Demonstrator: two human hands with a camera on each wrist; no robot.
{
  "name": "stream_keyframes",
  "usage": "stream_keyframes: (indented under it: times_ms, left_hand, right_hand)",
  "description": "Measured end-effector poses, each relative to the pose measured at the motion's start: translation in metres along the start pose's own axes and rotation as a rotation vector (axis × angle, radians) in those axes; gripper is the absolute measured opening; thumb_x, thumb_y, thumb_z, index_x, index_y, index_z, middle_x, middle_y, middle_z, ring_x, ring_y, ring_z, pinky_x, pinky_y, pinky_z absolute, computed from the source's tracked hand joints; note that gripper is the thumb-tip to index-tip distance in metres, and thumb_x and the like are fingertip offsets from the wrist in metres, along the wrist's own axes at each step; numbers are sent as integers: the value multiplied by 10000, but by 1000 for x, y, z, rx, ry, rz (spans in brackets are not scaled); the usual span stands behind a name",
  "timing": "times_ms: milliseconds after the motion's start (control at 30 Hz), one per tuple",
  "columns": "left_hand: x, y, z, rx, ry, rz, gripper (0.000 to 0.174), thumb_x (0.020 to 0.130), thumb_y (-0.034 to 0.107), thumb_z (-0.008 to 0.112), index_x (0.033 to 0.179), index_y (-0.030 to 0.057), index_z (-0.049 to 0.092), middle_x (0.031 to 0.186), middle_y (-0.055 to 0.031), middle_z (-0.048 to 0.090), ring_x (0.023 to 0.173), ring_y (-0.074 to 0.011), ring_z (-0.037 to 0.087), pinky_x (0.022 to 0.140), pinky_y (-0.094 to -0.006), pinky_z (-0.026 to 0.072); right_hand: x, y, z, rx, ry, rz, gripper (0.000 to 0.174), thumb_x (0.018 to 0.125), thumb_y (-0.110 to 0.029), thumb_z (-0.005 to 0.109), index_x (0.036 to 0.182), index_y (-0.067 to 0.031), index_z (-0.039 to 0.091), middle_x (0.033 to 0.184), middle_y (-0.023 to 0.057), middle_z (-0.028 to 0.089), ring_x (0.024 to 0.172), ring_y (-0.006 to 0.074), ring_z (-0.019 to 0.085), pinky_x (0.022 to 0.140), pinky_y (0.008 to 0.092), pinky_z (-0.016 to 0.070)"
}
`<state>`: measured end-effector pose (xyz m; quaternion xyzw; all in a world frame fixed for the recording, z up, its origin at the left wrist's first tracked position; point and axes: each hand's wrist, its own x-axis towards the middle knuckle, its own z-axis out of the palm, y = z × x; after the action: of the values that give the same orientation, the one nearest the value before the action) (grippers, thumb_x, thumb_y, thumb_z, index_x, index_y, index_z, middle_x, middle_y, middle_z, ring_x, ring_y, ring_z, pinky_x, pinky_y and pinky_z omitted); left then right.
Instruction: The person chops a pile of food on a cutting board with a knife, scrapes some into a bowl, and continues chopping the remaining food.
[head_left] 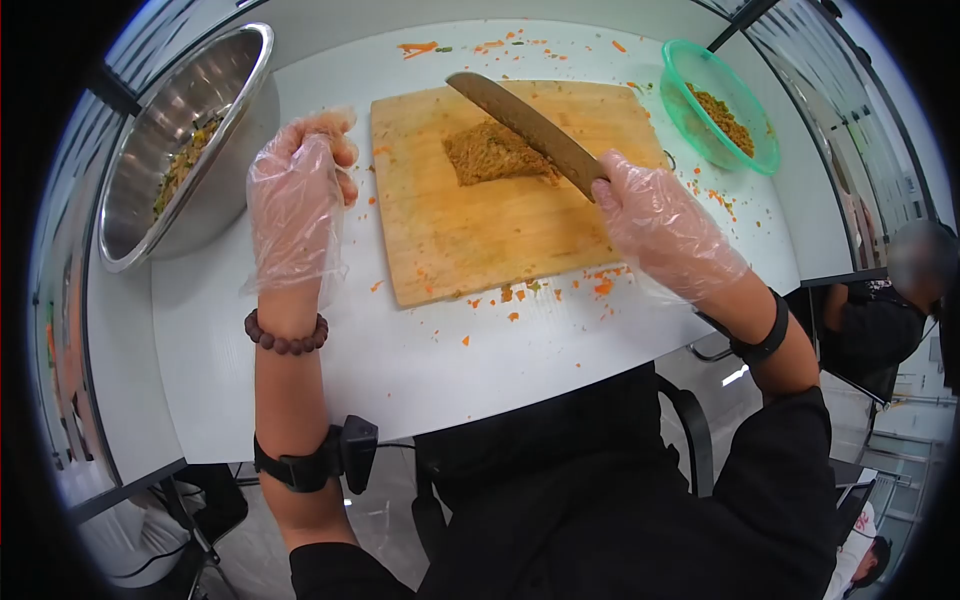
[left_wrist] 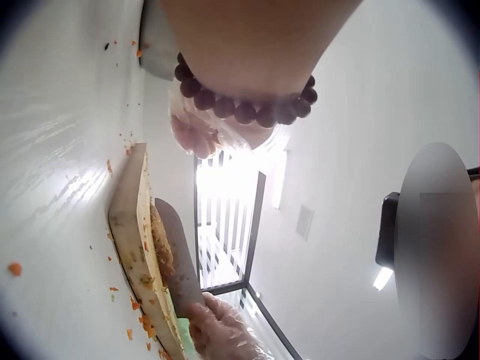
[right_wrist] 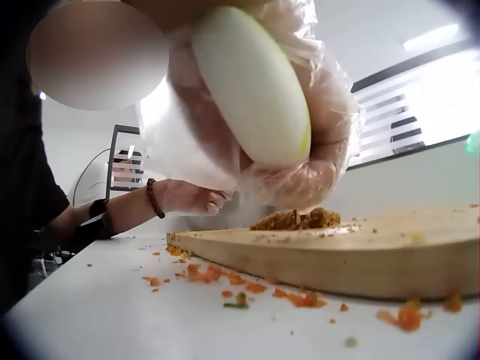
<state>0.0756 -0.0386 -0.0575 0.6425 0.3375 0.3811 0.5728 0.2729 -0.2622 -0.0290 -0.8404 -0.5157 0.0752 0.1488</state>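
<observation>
I'm counting two gloved hands, a left hand [head_left: 298, 195] and a right hand [head_left: 668, 228]; now I'm getting one knife [head_left: 527, 122], one cutting board [head_left: 430, 245], one brown slab [head_left: 490, 158], two bowls: steel bowl [head_left: 137, 205], green bowl [head_left: 684, 118].

I am in a bright shared room, seemingly an office or lab rather than a home kitchen, though a wooden board [head_left: 450, 245] lies on my white bench [head_left: 400, 370]. White panels [head_left: 120, 360] edge it; a black chair [head_left: 692, 425], another person [head_left: 870, 315], striped blinds [right_wrist: 401, 120] and a tube light [right_wrist: 431, 37] surround me.
</observation>
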Motion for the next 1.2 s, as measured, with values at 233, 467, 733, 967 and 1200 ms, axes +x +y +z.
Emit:
stream_keyframes:
  times_ms: [233,467,733,967,1200]
  left_hand:
    - [-1,3,2,13,4,10,226,992,165,543,1023,0,694,752,-30,609,526,-58,517,496,-217,445]
    - [0,-1,0,-12,-8,24,227,1001,175,557,1019,-8,690,750,-34,606,526,-56,519,486,-209,443]
    - [2,-4,-1,-37,-17,25,224,1001,185,566,1011,-2,689,748,-30,608,525,-53,521,484,-204,441]
    - [0,-2,1,-8,-11,1,226,995,209,583,1008,12,694,745,-24,607,521,-54,519,482,-207,432]
    - [-1,-1,1,-25,-18,0,238,993,225,590,1008,12,695,742,-21,606,523,-56,519,481,-208,428]
  right_hand:
    - [0,-2,1,-34,-36,-84,174,994,-142,522,1027,28,513,717,280,588,720,471,605,642,541,456]
    - [-4,-3,6,-36,-50,-173,118,936,-70,535,943,45,511,676,250,597,672,423,628,620,500,497]
    - [-7,-6,4,3,-130,-172,172,987,-134,513,1024,31,543,695,259,600,689,442,620,620,520,474]
    - [-4,-13,1,27,-184,-97,167,984,-142,520,1012,21,542,711,261,604,698,448,617,624,518,472]
    - [-8,-14,6,4,-93,-249,85,896,-29,567,881,30,507,590,197,551,568,375,592,523,457,478]
